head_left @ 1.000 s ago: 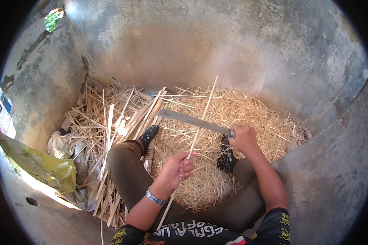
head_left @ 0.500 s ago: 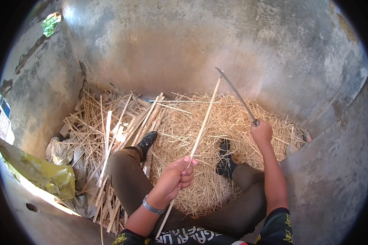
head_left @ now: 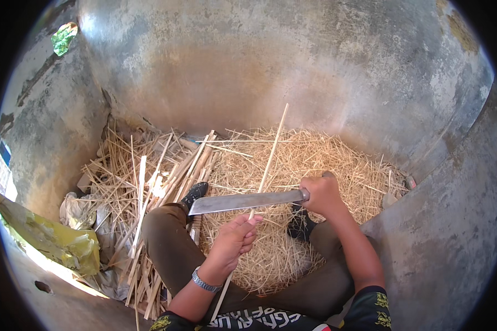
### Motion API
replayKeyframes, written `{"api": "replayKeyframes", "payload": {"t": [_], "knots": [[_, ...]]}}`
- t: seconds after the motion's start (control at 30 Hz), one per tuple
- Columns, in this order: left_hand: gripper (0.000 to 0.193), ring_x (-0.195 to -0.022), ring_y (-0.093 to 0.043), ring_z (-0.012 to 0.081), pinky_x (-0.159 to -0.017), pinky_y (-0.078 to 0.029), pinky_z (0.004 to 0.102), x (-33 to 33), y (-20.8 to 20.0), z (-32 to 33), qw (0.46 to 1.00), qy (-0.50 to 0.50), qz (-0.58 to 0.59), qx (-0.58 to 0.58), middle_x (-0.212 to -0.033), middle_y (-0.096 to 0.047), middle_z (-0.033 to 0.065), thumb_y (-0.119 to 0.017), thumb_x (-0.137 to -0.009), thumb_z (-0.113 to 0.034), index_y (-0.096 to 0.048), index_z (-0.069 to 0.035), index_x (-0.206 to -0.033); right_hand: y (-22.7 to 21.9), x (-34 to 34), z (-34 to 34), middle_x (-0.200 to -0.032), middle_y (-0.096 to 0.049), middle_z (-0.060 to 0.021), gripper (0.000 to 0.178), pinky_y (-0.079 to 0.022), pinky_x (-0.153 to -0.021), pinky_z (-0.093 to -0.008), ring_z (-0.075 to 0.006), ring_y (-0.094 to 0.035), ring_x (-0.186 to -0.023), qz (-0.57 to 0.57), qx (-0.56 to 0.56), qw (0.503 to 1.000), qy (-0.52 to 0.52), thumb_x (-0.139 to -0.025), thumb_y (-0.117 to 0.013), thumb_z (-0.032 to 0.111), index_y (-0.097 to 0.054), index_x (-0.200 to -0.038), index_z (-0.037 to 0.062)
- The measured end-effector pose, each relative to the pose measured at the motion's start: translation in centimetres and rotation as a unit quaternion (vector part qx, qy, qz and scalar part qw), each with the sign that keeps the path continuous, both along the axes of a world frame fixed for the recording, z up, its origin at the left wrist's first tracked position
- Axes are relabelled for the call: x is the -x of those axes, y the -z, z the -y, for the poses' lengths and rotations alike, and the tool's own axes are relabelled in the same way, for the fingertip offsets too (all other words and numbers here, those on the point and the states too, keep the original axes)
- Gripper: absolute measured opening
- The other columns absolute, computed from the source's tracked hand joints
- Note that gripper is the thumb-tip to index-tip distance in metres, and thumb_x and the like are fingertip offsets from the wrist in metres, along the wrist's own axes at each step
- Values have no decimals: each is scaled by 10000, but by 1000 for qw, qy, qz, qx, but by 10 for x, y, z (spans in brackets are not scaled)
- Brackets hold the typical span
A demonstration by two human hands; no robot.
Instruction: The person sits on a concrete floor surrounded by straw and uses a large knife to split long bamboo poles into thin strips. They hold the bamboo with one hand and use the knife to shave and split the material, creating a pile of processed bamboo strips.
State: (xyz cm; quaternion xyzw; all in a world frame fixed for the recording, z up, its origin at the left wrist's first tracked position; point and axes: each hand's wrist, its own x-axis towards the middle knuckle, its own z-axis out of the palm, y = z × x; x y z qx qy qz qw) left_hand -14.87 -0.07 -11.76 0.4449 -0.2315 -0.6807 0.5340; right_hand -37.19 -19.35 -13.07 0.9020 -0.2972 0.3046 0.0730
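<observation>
My left hand (head_left: 233,243) is closed round a long, thin, pale strip that looks like split bamboo (head_left: 270,157). The strip slants from my lap up and away toward the far wall. In my right hand (head_left: 321,194) is the handle of a machete (head_left: 243,202), its wide grey blade pointing left. That blade lies across the strip just beyond my left fingers; whether it bites into the strip I cannot tell. Both legs are bent and spread on either side of the strip.
Thin pale shavings (head_left: 337,160) cover the floor between and beyond my feet. A heap of split strips (head_left: 149,220) lies at the left. Yellow plastic sheeting (head_left: 66,243) hangs over the left edge. Worn concrete walls (head_left: 232,66) close in the far side and right.
The machete has swung from upright at the far right down to the left, now lying flat across the strip. My right hand has turned and moved left; my left hand keeps its grip.
</observation>
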Motion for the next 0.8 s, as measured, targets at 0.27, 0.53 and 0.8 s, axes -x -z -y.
{"api": "replayKeyframes", "payload": {"t": [0.27,0.53,0.8], "knots": [[213,-583,-388,48,-477,-327,197,-4,12,6,993,-40,-114,-10,-759,-475,-31,-485,-1070,-234,-569,-39,-1093,13,50,35,-605,-609,-63,146,-451,-637,-402,-286,-584,-553,17,-49,997,55,-615,-729,132,-587,-642,139],[155,-616,-419,44,-458,-311,175,3,19,1,995,-29,-91,-7,-824,-518,-18,-553,-1049,-199,-566,-47,-1074,17,28,30,-617,-624,-89,104,-467,-605,-410,-305,-577,-548,44,-41,998,-21,-645,-733,134,-633,-668,118],[137,-608,-417,40,-448,-312,167,18,24,-5,996,13,-77,-38,-854,-542,-3,-583,-1041,-197,-568,-68,-1086,39,35,60,-612,-626,-160,290,-459,-572,-388,-217,-562,-524,117,-374,888,242,-826,-709,244,-672,-703,-15]]}}
